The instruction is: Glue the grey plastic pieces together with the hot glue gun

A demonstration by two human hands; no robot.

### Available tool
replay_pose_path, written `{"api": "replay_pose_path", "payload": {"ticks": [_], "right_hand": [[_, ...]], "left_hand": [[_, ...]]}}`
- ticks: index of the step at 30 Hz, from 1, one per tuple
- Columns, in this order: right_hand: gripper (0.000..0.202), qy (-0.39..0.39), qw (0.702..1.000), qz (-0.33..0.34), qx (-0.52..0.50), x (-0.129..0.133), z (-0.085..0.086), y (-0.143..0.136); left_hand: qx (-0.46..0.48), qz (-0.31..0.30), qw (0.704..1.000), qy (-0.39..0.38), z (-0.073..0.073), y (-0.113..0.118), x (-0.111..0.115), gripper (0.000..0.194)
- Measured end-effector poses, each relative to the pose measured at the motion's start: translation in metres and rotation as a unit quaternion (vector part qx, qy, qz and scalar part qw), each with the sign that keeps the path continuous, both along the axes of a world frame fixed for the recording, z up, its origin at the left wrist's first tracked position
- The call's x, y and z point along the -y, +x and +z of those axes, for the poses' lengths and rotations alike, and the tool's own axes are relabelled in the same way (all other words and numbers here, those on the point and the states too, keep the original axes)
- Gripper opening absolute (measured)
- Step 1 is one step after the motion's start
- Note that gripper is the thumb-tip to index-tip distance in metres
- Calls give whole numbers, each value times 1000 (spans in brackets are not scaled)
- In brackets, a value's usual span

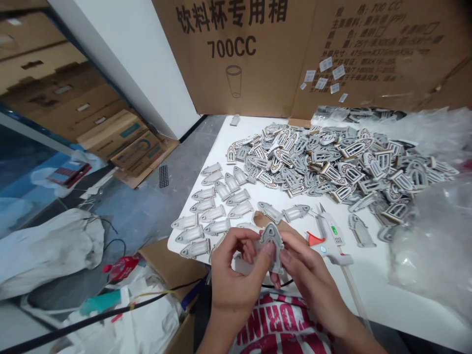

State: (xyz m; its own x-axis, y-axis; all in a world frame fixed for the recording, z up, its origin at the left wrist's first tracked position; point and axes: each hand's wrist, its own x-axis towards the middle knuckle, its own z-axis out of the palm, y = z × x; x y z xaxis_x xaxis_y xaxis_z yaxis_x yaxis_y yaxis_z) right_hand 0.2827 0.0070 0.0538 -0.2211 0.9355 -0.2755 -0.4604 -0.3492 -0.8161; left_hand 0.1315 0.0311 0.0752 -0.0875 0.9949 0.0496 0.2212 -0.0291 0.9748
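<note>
Piece up in both hands, mid-handling!
Grey window-shaped piece (272,235) sits pinched above the near edge of the white table (374,275), pointed end up: my left hand (238,275) has it gripped, thumb pressed flat on its face, while my right hand (319,282) closes on the other edge, thumb and fingertips at its side. I'd call this the handling step, lining up or pressing, though what is behind the piece I can't tell. Glue gun (328,236) lies just beyond my right hand, held by nobody! Laid-out pieces (217,227) spread to the left, and the big heap (309,157) sprawls across the back. The next move, I judge, calls for an even squeeze, edges level, no slip under that thumb.
</note>
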Motion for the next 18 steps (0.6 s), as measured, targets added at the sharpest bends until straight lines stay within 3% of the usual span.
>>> {"api": "replay_pose_path", "payload": {"ticks": [6,9,13,18], "right_hand": [[30,28,997,14,67,3,-2,1],[30,16,998,5,56,4,-4,0],[29,-4,1000,-19,21,2,-6,-2],[32,-24,1000,-9,-13,0,0,1]], "left_hand": [[-31,6,999,15,3,-4,-4,7],[-104,-12,991,88,5,-8,-5,12],[-228,-20,951,210,5,-11,-5,13],[-202,15,964,174,8,-10,-6,14]]}}
